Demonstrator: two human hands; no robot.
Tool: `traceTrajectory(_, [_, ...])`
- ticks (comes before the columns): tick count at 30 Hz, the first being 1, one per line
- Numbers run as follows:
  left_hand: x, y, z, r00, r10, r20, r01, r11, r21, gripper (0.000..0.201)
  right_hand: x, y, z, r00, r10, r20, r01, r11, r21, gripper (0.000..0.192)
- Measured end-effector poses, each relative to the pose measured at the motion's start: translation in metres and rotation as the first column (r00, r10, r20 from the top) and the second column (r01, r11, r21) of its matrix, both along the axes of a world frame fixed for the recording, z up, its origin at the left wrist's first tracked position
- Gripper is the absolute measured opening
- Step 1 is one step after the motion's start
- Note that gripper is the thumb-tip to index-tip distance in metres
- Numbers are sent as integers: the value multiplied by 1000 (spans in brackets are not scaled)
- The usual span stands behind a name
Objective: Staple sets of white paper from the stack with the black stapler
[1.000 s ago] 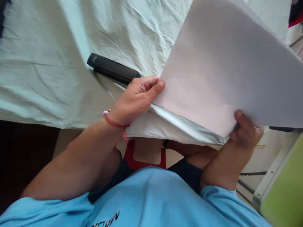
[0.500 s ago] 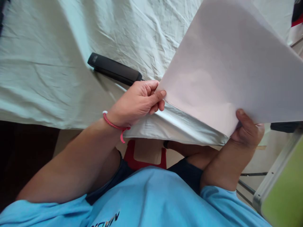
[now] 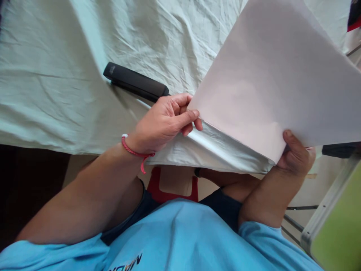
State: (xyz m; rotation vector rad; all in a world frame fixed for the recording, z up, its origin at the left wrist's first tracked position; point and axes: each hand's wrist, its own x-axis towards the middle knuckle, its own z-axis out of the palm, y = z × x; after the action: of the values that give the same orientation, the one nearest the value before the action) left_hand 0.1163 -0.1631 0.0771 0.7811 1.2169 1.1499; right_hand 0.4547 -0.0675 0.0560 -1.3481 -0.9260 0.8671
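— What is held by the left hand [image 3: 163, 122]?

— The near-left corner of the sheets of paper [image 3: 270, 82] is pinched between thumb and curled fingers, so the hand is mostly closed. Compared with a second ago, the thumb has been slid a little down along the edge, and the fingertips have been tucked further under the corner; the stack seems to be being squared or separated there, though that is only a judgement.

— And the right hand [image 3: 296, 156]?

— The lower corner is gripped by it, thumb on top and fingers hidden beneath the paper. Its grip has hardly been changed.

— Where is the paper itself?

— It is raised at a tilt between both hands, above the edge of the pale green tablecloth [image 3: 56, 94]. A black stapler [image 3: 135, 82] is left lying on the cloth just beyond the left hand, untouched.
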Motion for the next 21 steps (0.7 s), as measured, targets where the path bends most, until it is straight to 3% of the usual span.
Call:
traceTrajectory(3, [2,0,0,997,44,60,-42,998,-40,37,-1,0,0,1000,-6,-10,6,1000,6,55])
traceTrajectory(9, [2,-1,0,999,-25,-47,22,998,-62,52,0,1,-2,1000,-23,-5,23,1000,-10,57])
traceTrajectory(21, [2,-2,-5,999,23,32,-19,995,-100,41,1,0,-1,1000,6,7,-6,1000,-24,54])
